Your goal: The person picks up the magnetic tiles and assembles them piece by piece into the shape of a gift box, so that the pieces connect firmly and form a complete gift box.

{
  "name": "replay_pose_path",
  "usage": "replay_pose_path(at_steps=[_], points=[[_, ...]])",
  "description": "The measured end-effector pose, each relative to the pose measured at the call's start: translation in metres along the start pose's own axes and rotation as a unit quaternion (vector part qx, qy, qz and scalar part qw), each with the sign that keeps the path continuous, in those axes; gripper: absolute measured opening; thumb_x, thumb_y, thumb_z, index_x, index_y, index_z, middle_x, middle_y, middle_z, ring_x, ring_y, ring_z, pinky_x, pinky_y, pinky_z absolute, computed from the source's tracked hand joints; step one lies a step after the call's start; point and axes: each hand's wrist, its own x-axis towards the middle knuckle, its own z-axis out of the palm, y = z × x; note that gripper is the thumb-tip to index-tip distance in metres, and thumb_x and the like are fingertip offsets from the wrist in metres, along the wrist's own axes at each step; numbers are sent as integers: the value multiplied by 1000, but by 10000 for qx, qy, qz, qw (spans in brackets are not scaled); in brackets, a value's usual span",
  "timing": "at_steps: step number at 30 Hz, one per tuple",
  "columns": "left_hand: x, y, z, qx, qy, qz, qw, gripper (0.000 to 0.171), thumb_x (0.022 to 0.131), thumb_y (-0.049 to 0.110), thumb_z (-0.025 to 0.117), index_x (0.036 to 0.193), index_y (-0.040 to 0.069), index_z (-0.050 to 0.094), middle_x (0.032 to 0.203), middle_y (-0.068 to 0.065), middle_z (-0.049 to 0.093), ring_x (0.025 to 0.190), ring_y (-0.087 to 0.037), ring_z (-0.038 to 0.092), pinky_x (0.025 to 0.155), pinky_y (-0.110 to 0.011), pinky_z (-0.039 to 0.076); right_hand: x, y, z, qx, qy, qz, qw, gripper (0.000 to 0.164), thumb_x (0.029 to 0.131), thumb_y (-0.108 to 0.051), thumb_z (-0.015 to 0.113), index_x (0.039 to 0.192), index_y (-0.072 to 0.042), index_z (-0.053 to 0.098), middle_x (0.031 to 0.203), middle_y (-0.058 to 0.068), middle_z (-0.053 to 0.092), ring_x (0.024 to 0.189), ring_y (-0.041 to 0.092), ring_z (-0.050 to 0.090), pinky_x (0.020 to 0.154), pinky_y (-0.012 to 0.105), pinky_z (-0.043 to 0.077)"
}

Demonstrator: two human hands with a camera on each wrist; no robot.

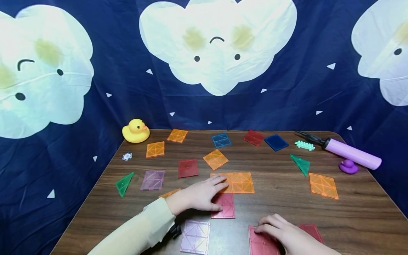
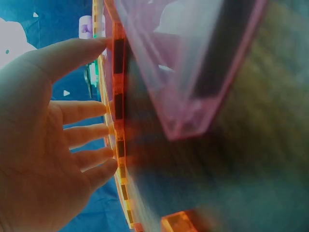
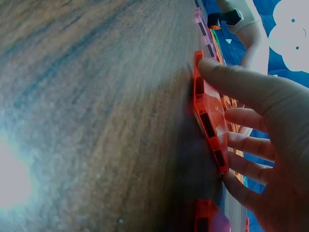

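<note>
My left hand (image 1: 204, 194) lies with fingers spread over a pair of joined orange magnetic tiles (image 1: 242, 182). Its thumb touches a pinkish-red square tile (image 1: 227, 203) that borders them on the near side. Nearer the front, my right hand (image 1: 285, 233) rests on another red square tile (image 1: 259, 244); the right wrist view shows the thumb along that tile (image 3: 210, 116) and the other fingers loosely bent. Part of a further red tile (image 1: 312, 232) shows behind this hand. A pale purple tile (image 1: 195, 236) lies between the two arms.
Several loose tiles are scattered around, including a red square (image 1: 188, 168), an orange square (image 1: 215, 159) and a green triangle (image 1: 300, 164). A yellow rubber duck (image 1: 136, 131) stands at the back left. Back right are a purple pump (image 1: 352, 153) and a small purple duck (image 1: 348, 166).
</note>
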Motion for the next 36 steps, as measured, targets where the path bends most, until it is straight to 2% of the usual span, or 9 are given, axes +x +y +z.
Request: replay_pose_path(at_steps=[4, 8, 14, 21, 27, 36], points=[[-2, 2, 1, 120, 1, 32, 9999, 77, 96, 46, 67, 158, 10, 39, 166, -10, 28, 153, -31, 20, 119, -42, 28, 1, 0, 0, 84, 75, 114, 9999, 55, 87, -54, 77, 133, -29, 60, 127, -11, 55, 112, 8, 50, 81, 28, 54], [-3, 3, 2, 150, 52, 75, 9998, 77, 96, 48, 66, 157, 10, 40, 165, -11, 28, 153, -32, 21, 119, -43, 28, 4, 0, -4, 175, 126, 231, 9995, 56, 86, -46, 81, 134, -29, 61, 130, -12, 54, 114, 7, 48, 85, 28, 53], [-4, 4, 2, 140, 44, 110, 9998, 78, 95, 48, 68, 157, 11, 41, 165, -10, 29, 152, -32, 22, 119, -43, 28, 18, 8, -10, -104, 167, 239, 9995, 59, 81, -36, 87, 134, -27, 64, 131, -7, 52, 114, 11, 47, 85, 30, 52], [-3, 4, 3, 199, -19, 83, 9998, 78, 94, 50, 68, 158, 13, 41, 166, -9, 28, 152, -31, 22, 118, -43, 29, 38, 19, -13, -463, 165, 283, 9984, 57, 80, -34, 88, 132, -23, 69, 129, -7, 56, 114, 14, 49, 87, 38, 53], [-5, 4, 2, 136, -41, 37, 9999, 78, 94, 50, 68, 157, 13, 41, 166, -7, 28, 152, -31, 22, 118, -43, 29, 53, 23, -12, -638, 173, 143, 9977, 58, 78, -31, 88, 132, -18, 70, 129, -6, 59, 116, 15, 49, 90, 40, 52], [0, 6, 1, 91, -66, 80, 9999, 79, 93, 49, 69, 158, 14, 40, 166, -7, 28, 152, -31, 22, 119, -42, 28, 64, 24, -11, -787, 214, 183, 9965, 55, 79, -29, 88, 130, -16, 70, 128, -3, 61, 114, 19, 52, 90, 42, 52]])
